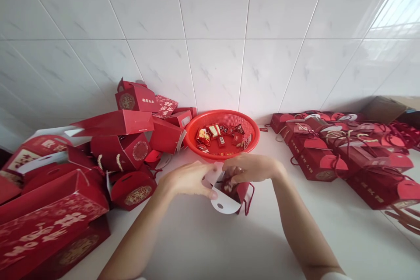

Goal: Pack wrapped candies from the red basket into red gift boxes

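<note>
My left hand (193, 179) grips the left side of a small red paper gift box (243, 190), its thumb on the white inner face of a raised flap (226, 201). My right hand (251, 168) is bent over the box's opening, fingers curled down into it among small wrapped pieces. Whatever those fingers hold is hidden. A dark red cord handle (252, 199) hangs out on the box's right side. Just behind both hands stands an orange-red plastic basket (223, 114) with wrapped snacks (215, 131) inside.
At left, red gift boxes (124, 122) are heaped loosely, some tilted. Closed red boxes with cord handles (315, 157) stand in rows at right. A cardboard box (387, 108) sits at far right. One small red packet (263, 129) lies by the tiled wall (216, 70).
</note>
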A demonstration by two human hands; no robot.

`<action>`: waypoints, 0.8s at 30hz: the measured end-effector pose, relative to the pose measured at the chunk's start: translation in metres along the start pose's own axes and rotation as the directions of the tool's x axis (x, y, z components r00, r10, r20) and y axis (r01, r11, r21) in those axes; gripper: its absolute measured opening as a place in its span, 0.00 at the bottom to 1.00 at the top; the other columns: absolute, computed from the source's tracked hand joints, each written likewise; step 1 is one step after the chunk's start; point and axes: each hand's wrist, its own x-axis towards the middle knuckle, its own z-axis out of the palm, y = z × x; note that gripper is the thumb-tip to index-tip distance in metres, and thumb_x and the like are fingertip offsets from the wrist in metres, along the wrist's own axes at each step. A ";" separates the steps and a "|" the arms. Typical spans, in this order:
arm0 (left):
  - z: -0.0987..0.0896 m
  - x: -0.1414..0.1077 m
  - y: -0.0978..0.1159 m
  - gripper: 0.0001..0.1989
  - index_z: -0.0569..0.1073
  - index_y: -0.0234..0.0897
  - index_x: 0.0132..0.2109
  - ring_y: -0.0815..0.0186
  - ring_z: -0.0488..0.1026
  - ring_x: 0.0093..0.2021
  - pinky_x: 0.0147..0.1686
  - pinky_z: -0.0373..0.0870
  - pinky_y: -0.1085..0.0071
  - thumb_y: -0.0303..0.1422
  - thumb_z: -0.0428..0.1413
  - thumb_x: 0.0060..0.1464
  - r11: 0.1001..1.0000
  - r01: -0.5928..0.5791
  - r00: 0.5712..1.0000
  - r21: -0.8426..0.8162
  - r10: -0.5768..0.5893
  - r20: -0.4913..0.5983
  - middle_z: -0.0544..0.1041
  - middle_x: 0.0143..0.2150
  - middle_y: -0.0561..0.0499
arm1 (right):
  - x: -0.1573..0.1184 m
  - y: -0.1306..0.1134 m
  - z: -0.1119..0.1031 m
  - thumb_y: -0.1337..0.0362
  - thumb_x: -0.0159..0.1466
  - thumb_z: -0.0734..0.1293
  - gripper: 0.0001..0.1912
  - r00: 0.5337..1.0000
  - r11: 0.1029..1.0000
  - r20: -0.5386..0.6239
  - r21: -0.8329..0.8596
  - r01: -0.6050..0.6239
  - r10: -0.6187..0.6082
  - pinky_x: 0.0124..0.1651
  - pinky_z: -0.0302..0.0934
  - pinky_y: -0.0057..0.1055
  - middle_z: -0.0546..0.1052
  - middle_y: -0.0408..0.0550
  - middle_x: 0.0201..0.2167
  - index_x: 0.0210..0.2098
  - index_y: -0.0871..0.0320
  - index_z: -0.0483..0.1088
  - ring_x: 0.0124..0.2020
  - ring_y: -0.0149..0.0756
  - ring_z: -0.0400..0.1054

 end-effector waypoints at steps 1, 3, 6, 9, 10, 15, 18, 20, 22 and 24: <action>-0.001 -0.002 0.002 0.28 0.74 0.44 0.55 0.53 0.75 0.42 0.37 0.66 0.67 0.44 0.66 0.46 1.000 0.004 1.000 0.001 -0.004 0.006 0.78 0.43 0.49 | -0.001 -0.001 -0.001 0.67 0.60 0.69 0.14 0.999 0.999 -0.001 -0.011 -0.040 0.040 0.33 0.62 0.28 0.81 0.46 0.38 0.45 0.53 0.77 0.35 0.38 0.73; -0.002 -0.005 0.006 0.30 0.73 0.45 0.58 0.50 0.75 0.47 0.42 0.68 0.64 0.44 0.65 0.48 1.000 0.010 1.000 0.012 -0.010 0.001 0.78 0.47 0.47 | -0.006 -0.003 -0.004 0.65 0.62 0.68 0.16 0.996 0.996 -0.004 -0.013 -0.088 0.088 0.37 0.65 0.30 0.81 0.49 0.43 0.49 0.53 0.76 0.40 0.40 0.75; -0.003 -0.008 0.009 0.30 0.72 0.44 0.59 0.47 0.72 0.56 0.50 0.68 0.59 0.45 0.64 0.49 0.999 0.017 1.000 0.038 -0.017 -0.005 0.75 0.57 0.42 | -0.019 -0.008 -0.011 0.62 0.65 0.66 0.15 0.996 0.996 -0.010 -0.013 -0.092 0.091 0.43 0.66 0.33 0.80 0.50 0.46 0.51 0.55 0.75 0.44 0.41 0.74; -0.002 -0.008 0.009 0.30 0.73 0.42 0.58 0.46 0.69 0.61 0.54 0.68 0.58 0.46 0.64 0.49 0.998 0.012 1.000 0.057 -0.011 -0.009 0.72 0.62 0.41 | -0.036 -0.007 -0.012 0.60 0.65 0.67 0.12 0.994 0.994 -0.054 -0.055 -0.098 0.095 0.44 0.66 0.33 0.80 0.50 0.46 0.47 0.55 0.76 0.45 0.41 0.74; -0.001 -0.007 0.009 0.30 0.73 0.42 0.58 0.46 0.68 0.62 0.55 0.68 0.58 0.46 0.64 0.49 0.998 0.006 1.000 0.060 -0.006 -0.013 0.72 0.62 0.42 | -0.043 -0.005 -0.011 0.59 0.65 0.68 0.12 0.992 0.992 -0.072 -0.067 -0.110 0.105 0.44 0.66 0.34 0.81 0.50 0.45 0.46 0.55 0.76 0.45 0.42 0.74; 0.007 -0.008 0.010 0.36 0.71 0.41 0.61 0.45 0.65 0.66 0.59 0.65 0.58 0.48 0.65 0.47 0.995 -0.054 0.998 0.082 0.056 -0.013 0.71 0.65 0.42 | -0.070 0.008 0.009 0.56 0.64 0.71 0.10 0.977 0.993 -0.183 -0.027 -0.119 0.112 0.46 0.66 0.36 0.81 0.47 0.41 0.42 0.53 0.77 0.42 0.41 0.74; 0.011 -0.011 0.016 0.37 0.71 0.42 0.63 0.45 0.65 0.66 0.61 0.64 0.59 0.48 0.66 0.47 0.988 -0.118 0.992 0.102 0.121 -0.032 0.70 0.66 0.42 | -0.080 0.017 0.030 0.56 0.63 0.72 0.11 0.912 0.992 -0.392 0.023 -0.123 0.122 0.49 0.68 0.39 0.79 0.51 0.46 0.43 0.53 0.75 0.45 0.43 0.74; 0.013 -0.013 0.022 0.33 0.74 0.42 0.60 0.46 0.70 0.62 0.57 0.67 0.60 0.47 0.66 0.48 0.981 -0.159 0.986 0.112 0.164 -0.039 0.73 0.62 0.42 | -0.083 0.025 0.046 0.56 0.61 0.73 0.19 0.826 0.989 -0.545 0.049 -0.136 0.141 0.55 0.67 0.44 0.73 0.54 0.57 0.51 0.51 0.72 0.56 0.48 0.70; 0.015 -0.013 0.028 0.29 0.76 0.43 0.58 0.49 0.75 0.54 0.51 0.70 0.62 0.45 0.66 0.49 0.968 -0.226 0.972 0.112 0.231 -0.032 0.76 0.56 0.44 | -0.084 0.035 0.060 0.56 0.60 0.75 0.29 0.748 0.986 -0.644 0.080 -0.143 0.161 0.61 0.64 0.49 0.66 0.54 0.65 0.58 0.48 0.67 0.65 0.51 0.62; 0.019 -0.010 0.034 0.28 0.76 0.45 0.59 0.53 0.76 0.50 0.48 0.71 0.64 0.43 0.66 0.50 0.941 -0.327 0.943 0.084 0.331 -0.039 0.77 0.52 0.46 | -0.082 0.043 0.072 0.55 0.59 0.75 0.35 0.708 0.984 -0.684 0.132 -0.119 0.177 0.63 0.63 0.51 0.66 0.54 0.66 0.63 0.47 0.62 0.66 0.51 0.62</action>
